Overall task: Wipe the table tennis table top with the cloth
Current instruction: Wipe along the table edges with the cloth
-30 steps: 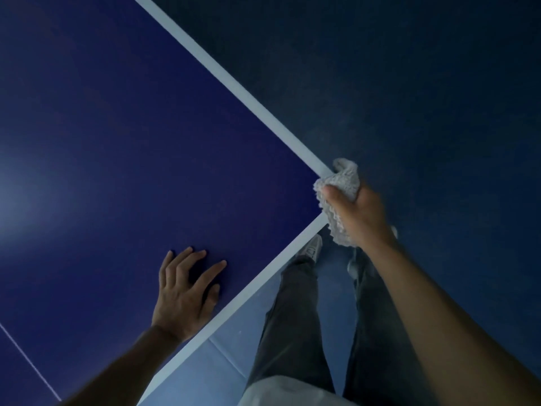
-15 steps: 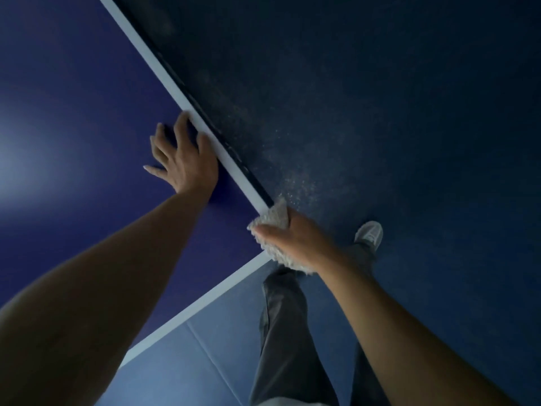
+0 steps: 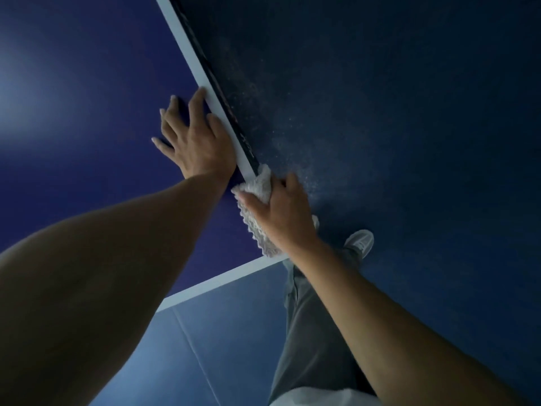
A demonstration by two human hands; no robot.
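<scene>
right hand [image 3: 281, 212] has the white knitted cloth [image 3: 257, 209] bunched up in a curled grip, thumb over the top, pressing it on the white edge line [image 3: 202, 74] along the side of the blue table top [image 3: 87, 98], close to the corner. left hand [image 3: 196, 136] lies flat just beside it, fingers spread, holding nothing. grey trousers [image 3: 316, 341] and a pale shoe [image 3: 360, 243] show over the dark floor [image 3: 409, 112].

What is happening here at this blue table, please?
A person is wiping a table tennis table. The right hand grips a white cloth at the table's long edge, near the corner. The left hand lies flat on the top beside the white line. Pale dust shows on the dark floor nearby.
</scene>
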